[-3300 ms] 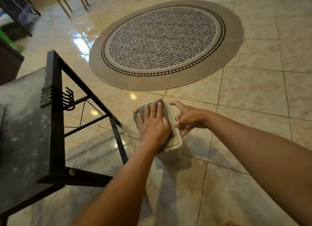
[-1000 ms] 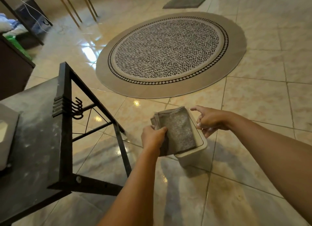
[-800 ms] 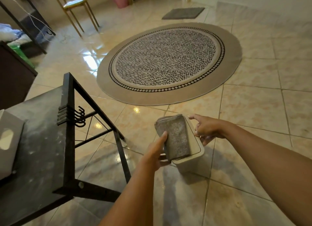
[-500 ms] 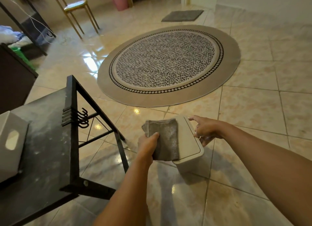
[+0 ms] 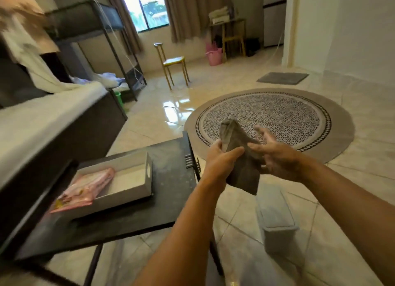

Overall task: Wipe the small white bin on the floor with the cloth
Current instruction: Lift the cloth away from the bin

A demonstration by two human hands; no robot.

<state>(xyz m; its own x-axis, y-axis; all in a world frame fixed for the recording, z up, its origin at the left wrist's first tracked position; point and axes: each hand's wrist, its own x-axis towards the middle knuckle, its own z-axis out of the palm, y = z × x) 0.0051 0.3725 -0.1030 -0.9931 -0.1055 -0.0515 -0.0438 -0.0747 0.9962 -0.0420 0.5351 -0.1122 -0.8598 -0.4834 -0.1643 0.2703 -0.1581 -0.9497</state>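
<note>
Glossy cream tile floor (image 5: 245,80) all over, round patterned rug (image 5: 269,121) mid-room, grey mat (image 5: 282,78) by doorway. Black metal table (image 5: 171,191) left, carrying white tray (image 5: 128,191); wooden chair (image 5: 172,62) near window. Left hand (image 5: 220,159) closed round grey cloth (image 5: 239,155), held up in air; right hand (image 5: 275,155) fingers spread, touching cloth's edge. Small white bin (image 5: 275,217) on floor below hands, lid closed.

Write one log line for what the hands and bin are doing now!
left hand: grips cloth | right hand: open, touching cloth | bin: on floor, untouched
</note>
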